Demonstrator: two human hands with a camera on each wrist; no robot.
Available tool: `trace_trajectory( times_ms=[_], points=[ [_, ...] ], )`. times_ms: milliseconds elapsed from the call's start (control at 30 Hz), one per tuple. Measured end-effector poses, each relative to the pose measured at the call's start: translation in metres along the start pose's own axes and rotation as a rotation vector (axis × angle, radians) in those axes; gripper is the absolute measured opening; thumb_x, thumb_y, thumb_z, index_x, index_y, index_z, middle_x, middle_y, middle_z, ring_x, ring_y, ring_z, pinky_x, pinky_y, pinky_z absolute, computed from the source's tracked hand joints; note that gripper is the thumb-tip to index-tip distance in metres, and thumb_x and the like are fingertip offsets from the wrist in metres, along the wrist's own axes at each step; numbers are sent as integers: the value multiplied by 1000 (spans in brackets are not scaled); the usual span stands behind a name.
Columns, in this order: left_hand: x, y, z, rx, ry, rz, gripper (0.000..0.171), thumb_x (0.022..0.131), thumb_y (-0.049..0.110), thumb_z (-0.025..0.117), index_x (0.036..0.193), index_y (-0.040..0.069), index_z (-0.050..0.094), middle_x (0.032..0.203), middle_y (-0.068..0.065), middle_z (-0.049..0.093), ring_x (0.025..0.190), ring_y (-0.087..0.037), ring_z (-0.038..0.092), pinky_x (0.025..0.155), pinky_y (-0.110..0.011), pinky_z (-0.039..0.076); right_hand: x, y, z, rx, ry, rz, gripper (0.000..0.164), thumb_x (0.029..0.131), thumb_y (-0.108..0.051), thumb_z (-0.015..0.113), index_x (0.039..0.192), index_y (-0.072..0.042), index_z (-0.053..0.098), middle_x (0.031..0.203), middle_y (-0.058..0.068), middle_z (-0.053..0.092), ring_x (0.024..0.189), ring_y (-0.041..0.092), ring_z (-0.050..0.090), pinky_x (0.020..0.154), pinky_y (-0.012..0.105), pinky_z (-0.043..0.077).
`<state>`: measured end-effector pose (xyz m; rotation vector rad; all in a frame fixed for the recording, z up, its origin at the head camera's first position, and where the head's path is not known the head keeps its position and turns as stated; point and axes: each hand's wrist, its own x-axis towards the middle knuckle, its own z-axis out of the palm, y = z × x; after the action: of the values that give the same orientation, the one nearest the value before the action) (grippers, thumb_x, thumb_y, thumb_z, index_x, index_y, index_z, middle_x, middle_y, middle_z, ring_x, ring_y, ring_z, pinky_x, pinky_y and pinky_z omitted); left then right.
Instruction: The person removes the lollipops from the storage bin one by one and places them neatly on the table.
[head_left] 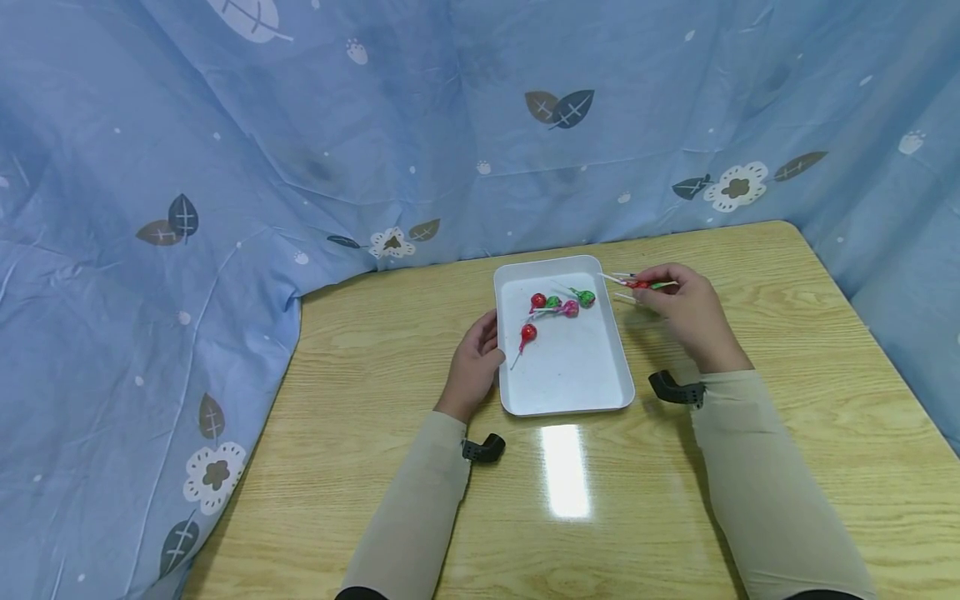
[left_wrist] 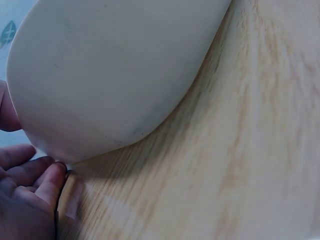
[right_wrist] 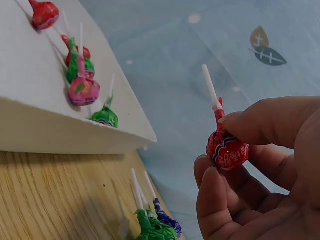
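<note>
A white rectangular tray (head_left: pixel 570 375) stands on the table with several wrapped lollipops inside, among them a red lollipop (head_left: pixel 528 332), a pink lollipop (head_left: pixel 571 309) and a green lollipop (head_left: pixel 586 297). My left hand (head_left: pixel 476 364) holds the tray's left side, thumb and bent fingers at its edge. Beyond the tray's right wall, my right hand (head_left: pixel 690 312) pinches a red lollipop (right_wrist: pixel 228 150) between thumb and fingers, its white stick pointing up in the right wrist view. Below that hand, a green lollipop (right_wrist: pixel 152 225) and a purple lollipop (right_wrist: pixel 167 217) lie beside the tray.
The wooden table (head_left: pixel 375 383) extends on both sides of the tray. A blue patterned cloth (head_left: pixel 480 125) hangs along its back and left. A black wrist mount (head_left: pixel 483 448) sits on the left wrist and another wrist mount (head_left: pixel 675 389) on the right.
</note>
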<state>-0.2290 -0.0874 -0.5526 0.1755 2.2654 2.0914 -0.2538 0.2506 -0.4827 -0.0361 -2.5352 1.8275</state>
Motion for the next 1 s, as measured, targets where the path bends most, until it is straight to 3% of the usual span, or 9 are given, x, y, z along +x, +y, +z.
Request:
trace_trajectory(
  times_ms=[567,1000],
  points=[
    [-1,1,0,4,1,-5,74,95,-4,50,167,4,40,162,-11,51,143,-20,54,115,-32,47,-2,5,-20,-27,20,48,35,108,-19,69,134,3,62,133,15,56,107,22,56,83,27,58],
    [-1,2,0,5,-1,5,73,95,-4,50,167,4,40,162,-12,51,143,-20,54,115,-33,47,3,15,-27,-159,-61,100,34,108,-21,69,133,1,63,130,16,57,105,29,52,76,31,52]
  ],
)
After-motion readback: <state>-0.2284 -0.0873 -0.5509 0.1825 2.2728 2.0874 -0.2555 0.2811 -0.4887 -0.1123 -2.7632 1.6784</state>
